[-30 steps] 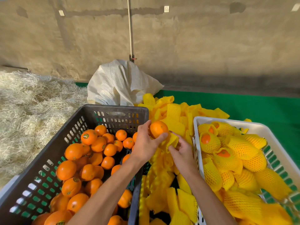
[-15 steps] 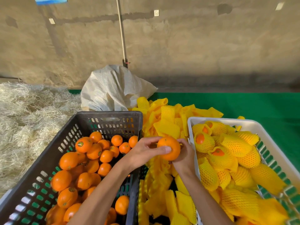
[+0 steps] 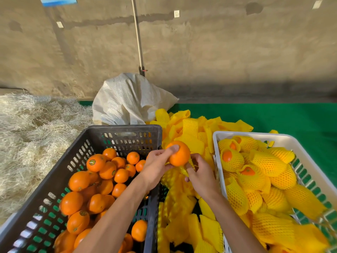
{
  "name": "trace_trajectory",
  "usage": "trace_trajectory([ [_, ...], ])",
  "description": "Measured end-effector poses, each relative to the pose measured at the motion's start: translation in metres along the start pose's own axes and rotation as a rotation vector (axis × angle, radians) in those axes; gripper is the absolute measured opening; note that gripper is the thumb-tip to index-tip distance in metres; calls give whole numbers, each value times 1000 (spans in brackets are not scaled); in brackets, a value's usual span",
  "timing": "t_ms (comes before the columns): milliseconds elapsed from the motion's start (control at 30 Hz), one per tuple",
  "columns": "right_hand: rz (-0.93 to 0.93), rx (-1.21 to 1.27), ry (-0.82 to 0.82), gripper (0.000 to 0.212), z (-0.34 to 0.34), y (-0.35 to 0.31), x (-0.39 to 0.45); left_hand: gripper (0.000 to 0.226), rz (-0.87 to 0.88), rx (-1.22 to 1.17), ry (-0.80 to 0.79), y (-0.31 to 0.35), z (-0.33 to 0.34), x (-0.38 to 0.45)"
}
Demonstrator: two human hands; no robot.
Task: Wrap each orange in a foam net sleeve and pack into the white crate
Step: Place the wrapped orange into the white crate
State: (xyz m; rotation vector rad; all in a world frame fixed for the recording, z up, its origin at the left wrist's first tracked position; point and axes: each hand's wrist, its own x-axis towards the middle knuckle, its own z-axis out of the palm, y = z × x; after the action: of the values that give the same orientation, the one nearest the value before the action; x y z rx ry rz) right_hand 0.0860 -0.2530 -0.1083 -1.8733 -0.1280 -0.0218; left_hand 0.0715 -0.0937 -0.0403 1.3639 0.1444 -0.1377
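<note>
The left hand (image 3: 155,170) holds one orange (image 3: 179,154) in the air, above the gap between the two crates. Its grip is curled around the fruit, with the thumb pressed on the top side and the other fingers under it. The right hand (image 3: 200,178) is just beside and a little lower. Its grip pinches a yellow foam net sleeve (image 3: 184,169) that hangs under the orange and touches its lower side. The sleeve does not cover the fruit; most of the orange skin is bare.

On the left stands a dark crate (image 3: 125,132) with many loose oranges (image 3: 102,172) inside, some with a small sticker. On the right is the white crate (image 3: 218,137), which holds oranges already wrapped in sleeves (image 3: 264,161); at a few of them the orange top shows through the open end. Between the crates and behind them lies a pile of empty sleeves (image 3: 191,128). Further back there is a white woven sack (image 3: 127,101), to the left a heap of pale straw (image 3: 32,128), and under the white crate a green cover (image 3: 273,115). A grey wall (image 3: 218,52) with a thin pole (image 3: 137,35) closes the view.
</note>
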Motion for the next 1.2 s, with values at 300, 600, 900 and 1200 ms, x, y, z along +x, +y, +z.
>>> trace_trajectory([
  [300,-293,-237,113,8,-1,6,3,40,89,-60,-37,-7,-5,2],
  [600,-298,-48,370,24,-7,-5,0,59,423,624,99,-29,9,1],
  [900,-454,-145,410,27,-13,-10,-5,66,489,797,150,-30,12,5],
  [1200,-396,-176,287,27,-1,-10,-5,59,485,559,171,-28,11,8],
])
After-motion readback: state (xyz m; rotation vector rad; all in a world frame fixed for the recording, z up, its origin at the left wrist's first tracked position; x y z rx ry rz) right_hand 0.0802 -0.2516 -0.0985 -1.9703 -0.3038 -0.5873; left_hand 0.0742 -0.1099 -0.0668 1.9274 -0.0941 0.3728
